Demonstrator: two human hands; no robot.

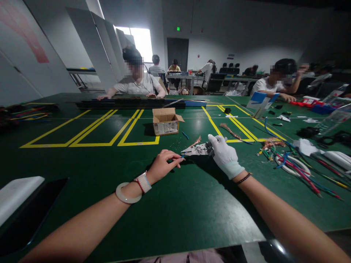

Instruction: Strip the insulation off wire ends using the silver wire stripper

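Note:
My bare left hand pinches a short blue wire between thumb and fingertips. In a white glove, my right hand is wrapped round the handles of metal wire strippers. The strippers' jaws point left and meet the wire at my left fingertips; whether they bite into it I cannot tell. Just beyond the jaws lies a tuft of bare copper strands. A small blue piece of wire insulation rests on the table farther off, beside tiny scraps.
An open cardboard box stands ahead on the green table. Cut wires and copper bundles are heaped at right. A dark flat device lies at left. Across the table sits a person; another is at right.

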